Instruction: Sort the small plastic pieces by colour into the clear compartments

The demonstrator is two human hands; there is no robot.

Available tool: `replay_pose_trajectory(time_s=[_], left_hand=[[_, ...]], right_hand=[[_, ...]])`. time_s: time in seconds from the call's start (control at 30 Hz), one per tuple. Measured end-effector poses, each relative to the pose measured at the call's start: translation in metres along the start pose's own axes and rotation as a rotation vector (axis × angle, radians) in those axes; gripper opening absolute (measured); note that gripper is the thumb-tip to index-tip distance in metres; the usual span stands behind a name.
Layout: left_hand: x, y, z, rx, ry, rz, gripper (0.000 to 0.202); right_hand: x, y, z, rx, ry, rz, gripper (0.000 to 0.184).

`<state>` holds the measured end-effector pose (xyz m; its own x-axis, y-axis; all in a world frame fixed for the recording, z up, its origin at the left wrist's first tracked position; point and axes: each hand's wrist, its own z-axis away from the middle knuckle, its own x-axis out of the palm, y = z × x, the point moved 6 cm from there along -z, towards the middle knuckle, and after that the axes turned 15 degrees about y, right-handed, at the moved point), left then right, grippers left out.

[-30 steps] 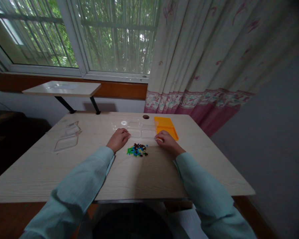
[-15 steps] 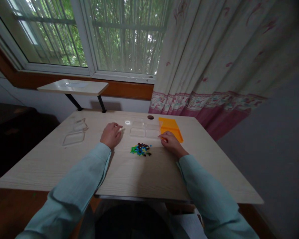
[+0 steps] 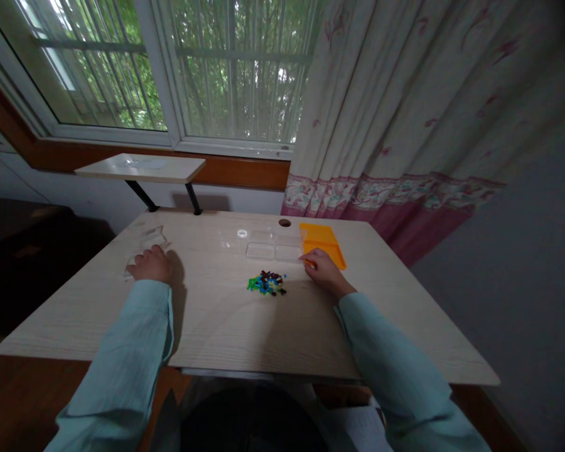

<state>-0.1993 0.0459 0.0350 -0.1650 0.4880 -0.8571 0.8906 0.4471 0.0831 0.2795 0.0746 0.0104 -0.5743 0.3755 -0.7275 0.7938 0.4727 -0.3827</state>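
A small heap of coloured beads [image 3: 267, 283] lies in the middle of the pale wooden table [image 3: 245, 326]. My right hand [image 3: 321, 269] rests with curled fingers on the near corner of an orange tray [image 3: 322, 243]. My left hand [image 3: 151, 264] lies far to the left on a clear plastic lid [image 3: 132, 269], its fingers bent over it; whether they grip it is not visible. Another clear piece [image 3: 153, 237] sits just behind that hand. A clear divided box [image 3: 273, 249] stands behind the beads.
A round cable hole [image 3: 285, 222] is near the table's back edge. A narrow white shelf [image 3: 141, 167] on dark legs stands behind the table under the window. A flowered curtain [image 3: 405, 138] hangs at the right. The floor drops away on both sides.
My left hand has swung from beside the clear box out to the left, onto the clear lid. My right hand has stayed at the orange tray. The view shifted slightly.
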Motion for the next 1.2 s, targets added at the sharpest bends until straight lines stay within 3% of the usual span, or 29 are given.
replay_pose_trajectory(time_s=[0.23, 0.5, 0.67, 0.83, 1.03, 1.2], left_hand=[[-0.004, 0.069, 0.022, 0.34, -0.055, 0.085, 0.029], [-0.007, 0.139, 0.051, 0.671, 0.016, 0.416, 0.025], [-0.002, 0.163, 0.055, 0.784, -0.024, 0.667, 0.025], [-0.001, 0.18, 0.055, 0.909, -0.092, 0.853, 0.045], [-0.002, 0.196, 0.056, 0.951, -0.095, 0.906, 0.047], [-0.006, 0.201, 0.059, 0.976, -0.057, 0.863, 0.044]], right_hand=[[0.001, 0.0, 0.0, 0.005, -0.016, 0.001, 0.029], [0.0, -0.001, 0.0, 0.018, -0.023, -0.009, 0.029], [0.0, -0.002, 0.0, 0.023, -0.027, -0.006, 0.029], [-0.002, -0.004, 0.0, 0.036, -0.032, 0.064, 0.03], [-0.008, 0.001, 0.001, 0.094, -0.032, 0.264, 0.029], [-0.011, 0.004, 0.002, 0.123, -0.013, 0.293, 0.029]])
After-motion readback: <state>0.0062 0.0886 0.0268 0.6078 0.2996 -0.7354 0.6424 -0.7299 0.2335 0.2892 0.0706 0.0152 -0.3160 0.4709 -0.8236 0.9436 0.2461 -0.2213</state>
